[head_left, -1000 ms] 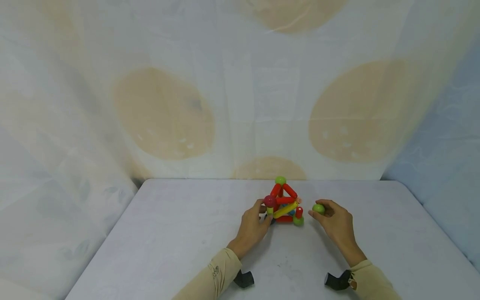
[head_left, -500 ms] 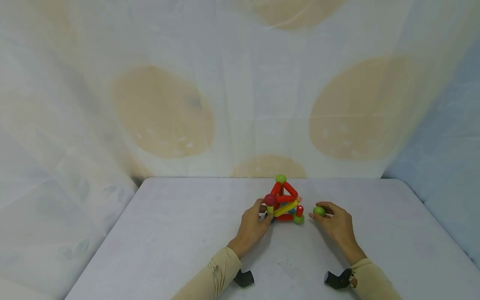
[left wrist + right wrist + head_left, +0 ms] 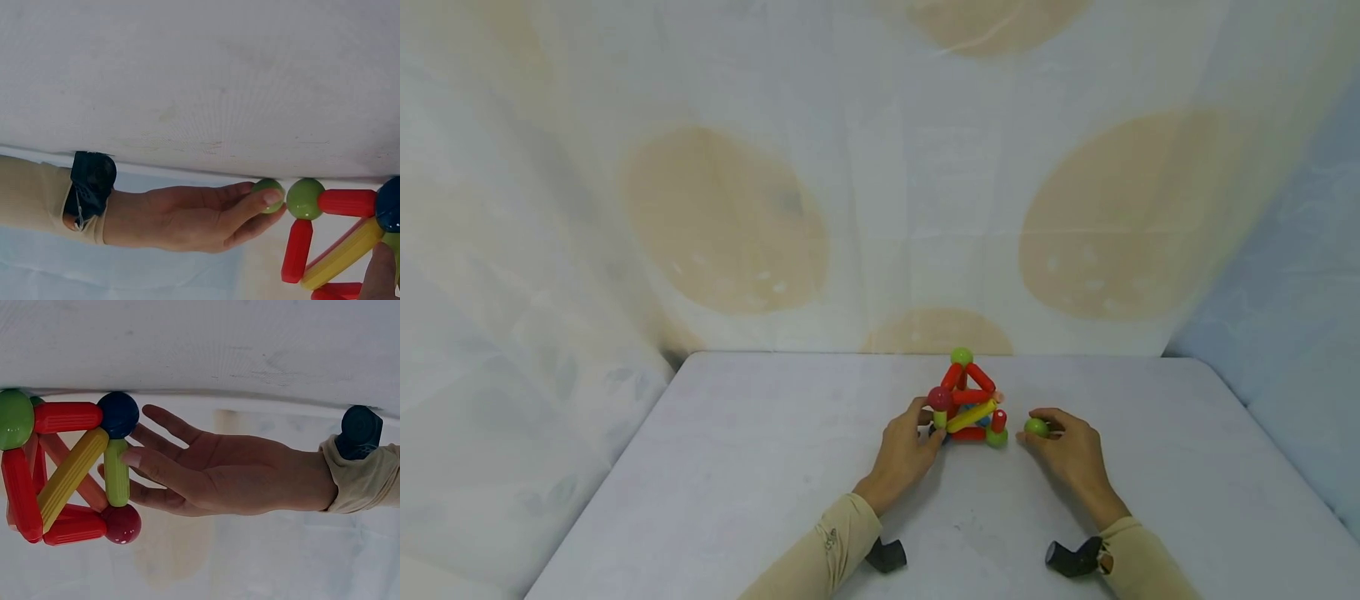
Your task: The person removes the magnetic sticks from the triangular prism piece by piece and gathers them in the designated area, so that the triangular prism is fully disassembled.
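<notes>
A toy structure of red, yellow and green rods joined by balls stands on the white table. My left hand holds its left side. In the right wrist view the left hand's thumb lies on the short green rod, with fingers behind it, between the blue ball and the maroon ball. My right hand pinches a loose green ball low over the table. In the left wrist view that loose ball sits just beside the structure's green corner ball.
A pale cloth backdrop with beige circles hangs close behind the table. The table's left edge and right edge drop off to draped cloth. Black wrist mounts sit on both sleeves.
My right hand has brought the green ball down and slightly left, closer to the structure's green corner ball. The left hand and the structure have stayed put.
</notes>
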